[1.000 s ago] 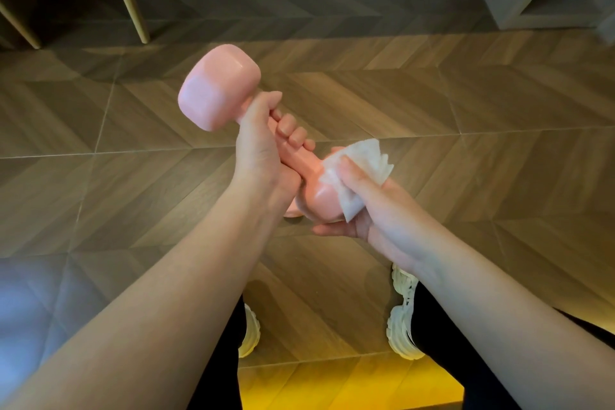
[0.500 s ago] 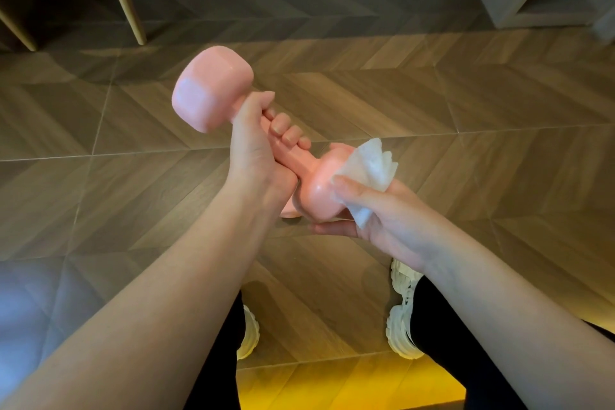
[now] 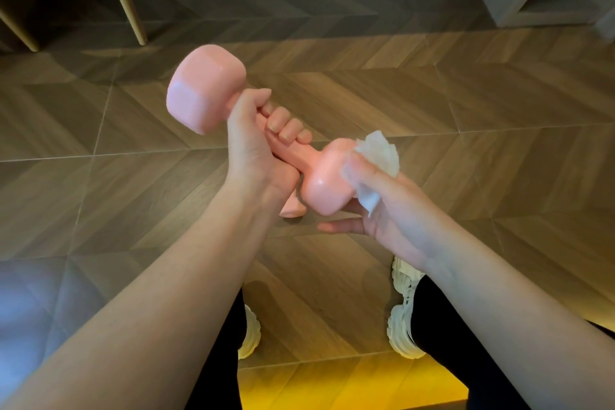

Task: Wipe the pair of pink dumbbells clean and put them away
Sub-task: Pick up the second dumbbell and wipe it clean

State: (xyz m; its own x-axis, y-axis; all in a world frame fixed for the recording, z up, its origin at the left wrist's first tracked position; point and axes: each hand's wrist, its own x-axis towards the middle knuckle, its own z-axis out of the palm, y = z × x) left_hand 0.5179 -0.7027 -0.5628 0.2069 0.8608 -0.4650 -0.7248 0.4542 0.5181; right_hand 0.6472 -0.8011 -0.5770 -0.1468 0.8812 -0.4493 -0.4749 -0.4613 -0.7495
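Both hands are holding one pink dumbbell (image 3: 324,181) up above the wood floor (image 3: 466,93), the left hand (image 3: 256,153) curling its fingers (image 3: 286,126) tight round the handle while the right hand (image 3: 392,213) is pinching a white wipe (image 3: 379,151) against the nearer head.

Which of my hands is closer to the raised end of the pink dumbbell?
Left. The left hand grips the handle right beside that raised end; the right hand holds a white wipe against the opposite end.
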